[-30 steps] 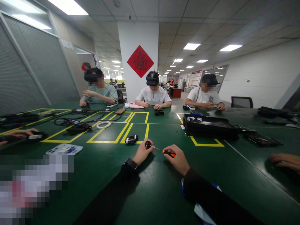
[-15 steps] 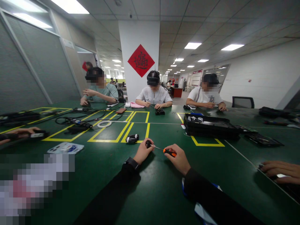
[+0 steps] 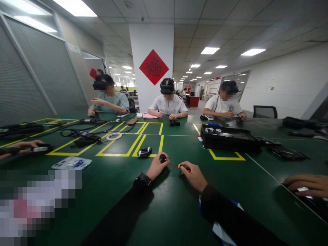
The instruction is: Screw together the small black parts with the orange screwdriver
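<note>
My left hand (image 3: 156,166), with a dark watch on its wrist, is closed around a small black part (image 3: 162,158) whose kind I cannot make out. In my right hand (image 3: 194,176) is a screwdriver (image 3: 180,166) with an orange and black handle. Its thin shaft points left, and the tip meets the black part or lies right beside it. Just beyond my left hand, a black-and-white cylindrical object (image 3: 144,152) lies on the green table (image 3: 169,208).
A stack of black trays (image 3: 230,138) with small parts sits at the right. Cables (image 3: 84,133) and a white ring (image 3: 114,136) lie at the left, near a phone-like object (image 3: 72,163). Another person's hand (image 3: 307,184) rests at the right edge. Three people sit opposite.
My right hand has turned slightly around the screwdriver, so less of the handle shows. My left hand keeps the black part in nearly the same place.
</note>
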Available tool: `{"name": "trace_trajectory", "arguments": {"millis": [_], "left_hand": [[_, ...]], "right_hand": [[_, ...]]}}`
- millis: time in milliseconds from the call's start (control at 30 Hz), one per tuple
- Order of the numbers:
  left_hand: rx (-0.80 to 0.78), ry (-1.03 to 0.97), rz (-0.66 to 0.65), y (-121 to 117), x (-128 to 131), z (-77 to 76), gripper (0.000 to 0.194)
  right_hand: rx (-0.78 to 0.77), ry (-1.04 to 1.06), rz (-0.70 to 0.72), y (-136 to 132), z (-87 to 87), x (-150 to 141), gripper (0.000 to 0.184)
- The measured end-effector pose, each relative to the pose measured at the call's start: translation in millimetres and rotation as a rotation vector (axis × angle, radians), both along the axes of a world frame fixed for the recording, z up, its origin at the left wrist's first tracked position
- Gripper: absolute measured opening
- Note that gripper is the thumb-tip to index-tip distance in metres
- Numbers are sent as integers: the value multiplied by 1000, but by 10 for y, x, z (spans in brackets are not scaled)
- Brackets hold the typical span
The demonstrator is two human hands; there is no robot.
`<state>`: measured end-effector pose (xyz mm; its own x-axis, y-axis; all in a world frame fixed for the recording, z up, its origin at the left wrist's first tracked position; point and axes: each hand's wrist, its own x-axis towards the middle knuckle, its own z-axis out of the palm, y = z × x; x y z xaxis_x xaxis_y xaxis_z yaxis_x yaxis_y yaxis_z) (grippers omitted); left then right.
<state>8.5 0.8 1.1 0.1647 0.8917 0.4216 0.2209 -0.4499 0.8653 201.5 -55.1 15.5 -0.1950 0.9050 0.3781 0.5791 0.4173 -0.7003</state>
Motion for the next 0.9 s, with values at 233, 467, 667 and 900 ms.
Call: {"name": "trace_trajectory", "arguments": {"millis": [233, 467, 667, 900], "left_hand": [[-32, 2, 23, -63, 14, 62, 27], [-97, -54, -40, -68, 38, 63, 25], [-96, -71, -43, -62, 39, 64, 25], [-96, -87, -39, -45, 36, 49, 25]], "right_hand": [[70, -33, -22, 56, -52, 35, 18], [65, -23, -24, 93, -94, 38, 18], [74, -51, -37, 104, -90, 44, 20], [41, 4, -42, 85, -95, 26, 17]]}}
